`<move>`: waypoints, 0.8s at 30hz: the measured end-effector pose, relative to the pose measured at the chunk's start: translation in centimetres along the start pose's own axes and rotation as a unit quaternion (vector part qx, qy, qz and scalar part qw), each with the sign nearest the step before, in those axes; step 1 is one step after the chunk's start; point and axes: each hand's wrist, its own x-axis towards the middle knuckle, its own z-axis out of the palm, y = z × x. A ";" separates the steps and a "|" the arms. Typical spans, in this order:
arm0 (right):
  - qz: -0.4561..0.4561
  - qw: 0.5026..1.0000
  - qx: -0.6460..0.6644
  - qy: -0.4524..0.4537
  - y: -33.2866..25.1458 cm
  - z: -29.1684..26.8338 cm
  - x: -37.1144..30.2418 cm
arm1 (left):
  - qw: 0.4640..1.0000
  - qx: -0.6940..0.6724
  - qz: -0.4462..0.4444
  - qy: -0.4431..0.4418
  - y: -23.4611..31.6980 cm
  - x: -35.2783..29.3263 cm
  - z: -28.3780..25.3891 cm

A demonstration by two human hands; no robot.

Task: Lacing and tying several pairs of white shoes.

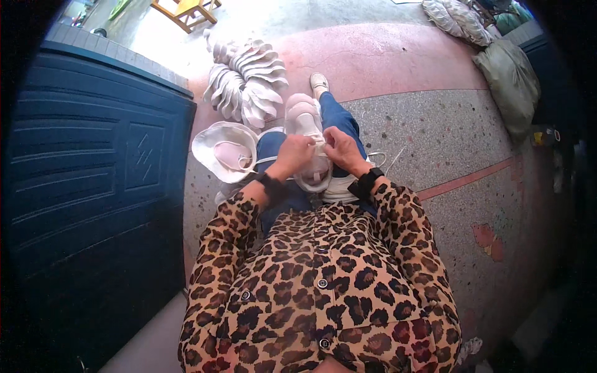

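A pale pink and white sneaker [303, 117] lies along my lap, its toe pointing away from me. Over its lacing area my left hand [295, 154] is closed, fingertips pinched together. Close beside it on the right, my right hand [343, 149] is also closed in a pinch at the shoe's eyelets. A thin white shoelace [266, 160] trails out to the left, and another loose white strand shows right of my right wrist. The fingers partly cover the lace between them. The shoe's open heel end, with a pull loop, faces me below my hands.
At my left knee sits a white bowl-shaped container [204, 146] with a pink piece inside. Beyond it, a fanned pile of whitish shoe parts [245, 81] rests on the floor. A dark blue panelled door [99, 149] stands left; a greenish sack [509, 84] and wooden stool [186, 11] are farther off.
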 end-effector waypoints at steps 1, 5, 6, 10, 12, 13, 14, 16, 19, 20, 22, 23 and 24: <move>0.001 1.000 0.013 -0.001 -0.1 -0.1 -0.1 | 1.000 -0.003 -0.012 -0.028 0.3 0.7 0.4; 0.000 1.000 0.013 -0.002 0.7 0.1 -0.2 | 0.985 0.087 -0.068 -0.131 2.1 2.5 0.1; 0.006 1.000 0.024 -0.002 0.8 0.2 -0.3 | 0.991 0.114 0.000 -0.076 2.8 2.5 -0.2; 0.027 0.998 0.057 0.019 1.3 0.3 -0.9 | 0.963 0.216 0.162 0.021 3.0 2.4 -0.3; 0.041 0.996 0.073 0.017 1.6 0.1 -1.1 | 0.956 0.226 0.184 0.016 1.8 1.8 -0.4; 0.046 0.995 0.082 0.016 1.8 -0.1 -1.0 | 0.957 0.212 0.197 0.017 0.9 1.0 -0.9; 0.050 0.995 0.089 0.016 2.0 -0.3 -0.9 | 0.957 0.197 0.210 0.018 0.2 0.2 -1.3; 0.047 0.993 0.105 0.007 2.1 -1.0 -0.4 | 0.948 0.191 0.250 0.046 -0.8 -1.3 -1.4; 0.032 0.994 0.108 -0.007 1.2 -0.9 0.7 | 0.945 0.182 0.263 0.065 -0.6 -2.6 -1.3; 0.023 0.994 0.110 -0.014 0.9 -0.8 1.1 | 0.946 0.181 0.260 0.067 -0.6 -2.7 -1.0; 0.010 0.991 0.122 -0.049 1.0 -0.2 1.7 | 0.950 0.167 0.255 0.065 -0.4 -2.7 -0.9; 0.009 0.990 0.126 -0.071 1.1 0.0 1.9 | 0.952 0.161 0.254 0.065 -0.3 -2.7 -0.9; 0.020 0.986 0.126 -0.106 1.1 -0.1 2.1 | 0.952 0.159 0.252 0.066 0.0 -2.6 -0.9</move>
